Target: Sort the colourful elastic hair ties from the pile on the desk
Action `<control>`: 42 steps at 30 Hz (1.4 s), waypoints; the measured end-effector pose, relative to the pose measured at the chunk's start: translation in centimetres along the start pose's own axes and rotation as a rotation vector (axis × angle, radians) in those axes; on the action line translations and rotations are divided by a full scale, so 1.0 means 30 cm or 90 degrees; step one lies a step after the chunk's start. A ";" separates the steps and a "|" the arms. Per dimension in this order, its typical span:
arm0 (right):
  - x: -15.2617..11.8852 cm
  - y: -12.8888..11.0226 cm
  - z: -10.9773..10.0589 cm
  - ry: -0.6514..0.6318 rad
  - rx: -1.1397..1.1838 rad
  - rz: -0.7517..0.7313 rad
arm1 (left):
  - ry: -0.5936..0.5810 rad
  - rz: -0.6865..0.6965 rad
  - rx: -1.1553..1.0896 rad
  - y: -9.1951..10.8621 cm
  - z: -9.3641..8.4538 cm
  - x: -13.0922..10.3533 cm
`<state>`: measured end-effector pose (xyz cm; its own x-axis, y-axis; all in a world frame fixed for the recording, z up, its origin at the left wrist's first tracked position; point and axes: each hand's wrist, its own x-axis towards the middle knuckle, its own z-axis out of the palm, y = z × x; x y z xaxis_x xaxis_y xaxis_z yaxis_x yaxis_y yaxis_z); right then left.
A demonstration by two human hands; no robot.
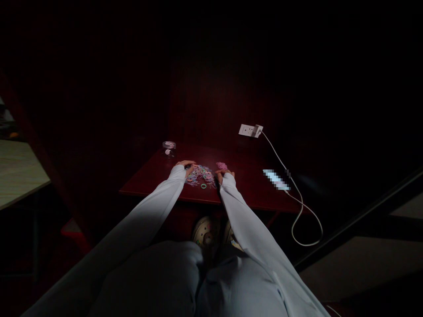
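Observation:
A loose pile of small multicoloured bands (205,172), in pastel and purple tones, lies on the dark red table. At the left side of the pile is my left hand (185,164), its fingers reaching out along the far edge. My right hand (224,174) is at the pile's right side with its fingers bent together; what they hold, if anything, is too small to make out. Just beyond that hand sits a separate heap of pink bands (221,165). A single green ring (203,186) lies in front of the pile.
A clear round container (169,145) stands at the table's back left. On the right a phone with a blurred screen (276,179) is joined by a white cable (301,198) to the wall socket (246,130). The table's front edge (198,200) is close to my knees.

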<state>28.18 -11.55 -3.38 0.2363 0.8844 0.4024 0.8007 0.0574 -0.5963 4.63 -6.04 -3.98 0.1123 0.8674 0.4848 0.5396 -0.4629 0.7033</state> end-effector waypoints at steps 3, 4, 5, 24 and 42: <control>0.002 0.002 0.004 0.001 -0.002 -0.003 | 0.019 0.039 0.007 0.024 -0.008 -0.011; 0.002 0.002 0.005 0.000 -0.003 -0.004 | 0.024 0.044 0.018 0.034 -0.010 -0.017; 0.003 0.002 0.007 -0.001 -0.005 -0.004 | 0.028 0.047 0.032 0.046 -0.013 -0.024; 0.018 0.005 0.026 -0.001 0.003 -0.019 | -0.028 0.100 0.198 0.107 -0.034 -0.044; -0.003 0.006 0.029 0.013 0.029 -0.055 | -0.062 0.090 0.233 0.087 -0.009 -0.051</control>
<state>27.82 -11.23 -4.14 0.1789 0.8654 0.4681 0.7929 0.1548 -0.5893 5.63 -8.62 -2.73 0.2765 0.8212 0.4991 0.7729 -0.4986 0.3924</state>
